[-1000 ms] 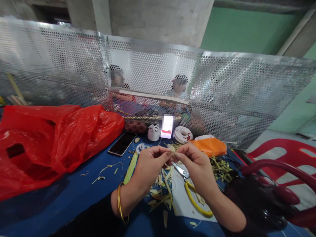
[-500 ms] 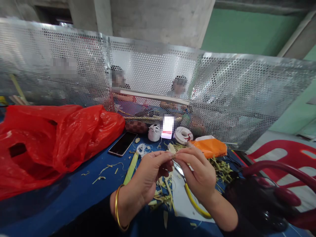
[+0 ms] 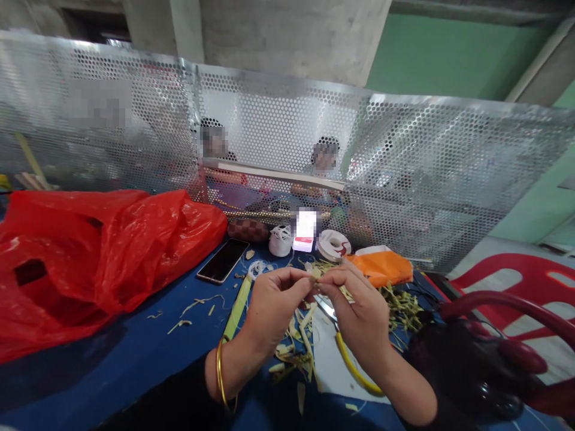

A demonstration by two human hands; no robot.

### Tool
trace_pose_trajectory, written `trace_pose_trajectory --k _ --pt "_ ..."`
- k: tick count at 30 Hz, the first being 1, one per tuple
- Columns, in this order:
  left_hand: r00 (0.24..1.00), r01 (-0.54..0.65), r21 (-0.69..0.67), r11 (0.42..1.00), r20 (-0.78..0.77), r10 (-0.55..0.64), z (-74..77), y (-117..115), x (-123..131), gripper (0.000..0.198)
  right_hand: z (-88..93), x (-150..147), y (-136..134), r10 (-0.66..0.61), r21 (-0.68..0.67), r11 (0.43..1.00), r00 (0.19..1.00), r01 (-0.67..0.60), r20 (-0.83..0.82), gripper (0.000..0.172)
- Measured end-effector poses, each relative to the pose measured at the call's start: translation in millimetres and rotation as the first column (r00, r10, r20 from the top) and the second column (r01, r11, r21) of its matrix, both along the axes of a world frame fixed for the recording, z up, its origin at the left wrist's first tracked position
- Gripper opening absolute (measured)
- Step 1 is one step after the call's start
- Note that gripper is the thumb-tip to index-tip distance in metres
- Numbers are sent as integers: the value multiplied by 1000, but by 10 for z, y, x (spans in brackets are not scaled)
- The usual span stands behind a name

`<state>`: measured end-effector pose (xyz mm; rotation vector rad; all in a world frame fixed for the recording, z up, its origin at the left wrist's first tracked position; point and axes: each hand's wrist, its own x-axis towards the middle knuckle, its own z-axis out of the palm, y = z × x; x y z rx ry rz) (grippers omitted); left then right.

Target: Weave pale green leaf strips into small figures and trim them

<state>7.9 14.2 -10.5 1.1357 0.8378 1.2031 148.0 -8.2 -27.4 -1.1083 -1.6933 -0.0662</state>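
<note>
Fingertips of my left hand (image 3: 276, 305) and my right hand (image 3: 357, 302) meet over the table, pinching a small pale, husk-like piece (image 3: 316, 273) between them. Its exact shape is mostly hidden by the fingers. Under my right hand lie scissors with yellow handles (image 3: 354, 365), partly covered, on a white sheet (image 3: 330, 383). Pale plant scraps (image 3: 291, 359) are scattered below and between my hands. Left of my left wrist rests a long green leaf strip (image 3: 238, 305).
A red plastic bag (image 3: 112, 245) covers the table's left. Behind my hands are a dark phone (image 3: 223, 261), a lit phone (image 3: 305, 230), white cord (image 3: 281, 241), a ribbon spool (image 3: 333, 245) and an orange packet (image 3: 381, 268). A perforated metal screen (image 3: 278, 114) stands behind, people beyond it.
Both hands stay together with slight finger shifts. My left hand's fingers have curled in closer, and less of the pale piece shows above the fingertips.
</note>
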Motion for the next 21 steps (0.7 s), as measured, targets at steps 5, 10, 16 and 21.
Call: trace_pose_trajectory --k 5,10,16,21 --pt "999 -14 86 996 -41 17 13 -13 -16 10 45 -31 -37 29 -117 992 986 -48 -164 10" --pt "999 -10 94 996 -43 14 11 -25 -4 9 73 -38 -31 39 -199 975 958 -99 -286 11" --pt "999 22 -23 999 35 -21 -12 11 -1 11 13 -8 31 90 -122 985 961 -125 -260 6" --pt "991 87 -163 983 113 -69 -13 -18 -18 15 -20 36 44 49 154 987 998 -53 29 11"
